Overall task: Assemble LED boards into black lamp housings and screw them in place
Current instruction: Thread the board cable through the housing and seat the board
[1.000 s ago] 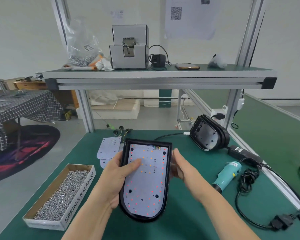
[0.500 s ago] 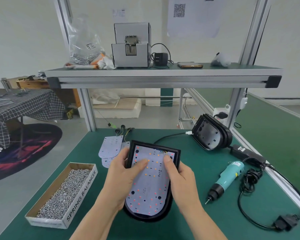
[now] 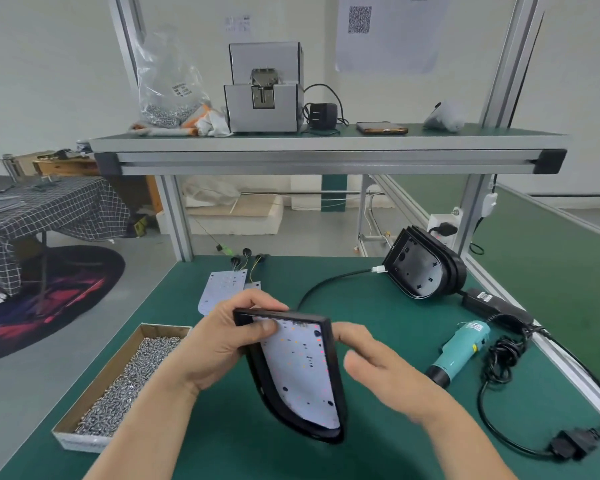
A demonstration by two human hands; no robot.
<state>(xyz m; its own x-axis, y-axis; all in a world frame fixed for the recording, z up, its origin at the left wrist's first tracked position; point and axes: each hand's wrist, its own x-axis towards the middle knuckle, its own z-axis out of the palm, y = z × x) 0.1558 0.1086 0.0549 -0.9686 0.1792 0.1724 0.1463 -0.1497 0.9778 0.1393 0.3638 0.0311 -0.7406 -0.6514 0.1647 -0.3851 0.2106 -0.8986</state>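
Observation:
A black lamp housing [image 3: 333,368] with a white LED board [image 3: 302,372] seated inside it is tilted up on its right edge above the green bench. My left hand [image 3: 219,344] grips its top left corner, thumb on the board and fingers behind the rim. My right hand [image 3: 381,372] hovers just right of the housing with loosely spread fingers, blurred, holding nothing. Spare LED boards [image 3: 222,289] lie flat behind my left hand. A second black housing [image 3: 420,268] leans upright at the back right. A teal electric screwdriver [image 3: 461,351] lies to the right.
A cardboard box of loose screws [image 3: 125,382] sits at the front left. Black cables and a power adapter [image 3: 496,306] trail along the right edge. An overhead shelf [image 3: 326,147] carries a screw feeder [image 3: 264,88], a bag of screws and a phone.
The housing has been tipped from lying flat to standing on its right edge. My right hand has come off the board and moved to the right. My left hand has shifted to the top corner.

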